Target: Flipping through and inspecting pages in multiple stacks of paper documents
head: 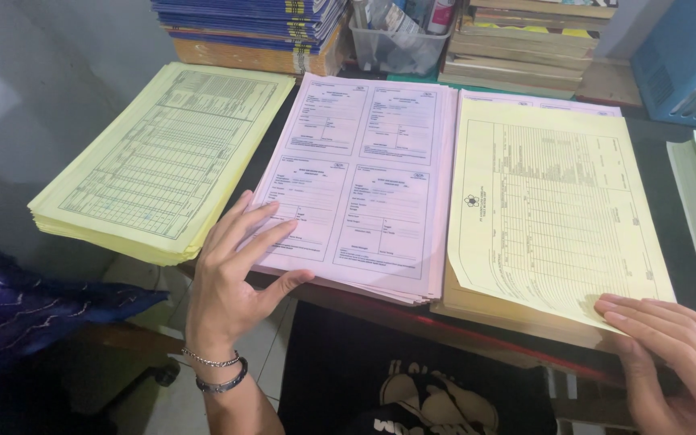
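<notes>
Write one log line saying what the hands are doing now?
left hand: flat on pink printed paper stack | right hand: fingertips on pale yellow printed sheet's corner | nearby: yellow form stack

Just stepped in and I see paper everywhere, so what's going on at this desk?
A person is working over stacks of printed forms on a dark desk. The left hand lies flat on the lower left corner of the pink form stack. The right hand has its fingertips at the lower right corner of the top yellow sheet, which curls up slightly there. Another yellow form stack sits to the left, overhanging the desk edge, with piled books behind.
</notes>
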